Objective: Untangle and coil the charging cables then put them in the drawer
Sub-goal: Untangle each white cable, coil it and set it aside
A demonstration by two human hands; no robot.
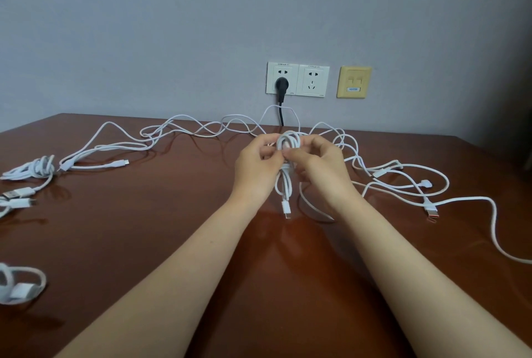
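Where the dark brown bench [172, 242] lies nearest, a wound coil [20, 285] of white cable sits at the left edge, and two bare forearms reach away from the viewer. Farther back on the left, a second bundle [31, 169] lies with loose plugs beside it. At mid-bench the left hand [259, 159] and right hand [319, 162] meet, the fingers of both curled and pinching a small half-wound coil [288, 141] held above the surface. A short tail with its connector [286, 208] dangles below, and a slack strand loops off to the right. To finish this wind well, the left hand would probably best pinch the loops flat while the right feeds slack in even turns, easing it free rather than tugging, since it may snag. Beyond and to both sides, the tangled cables [187, 130] sprawl toward the wall, where a black plug [280, 84] sits in a white socket [283, 69]. No drawer is in view.
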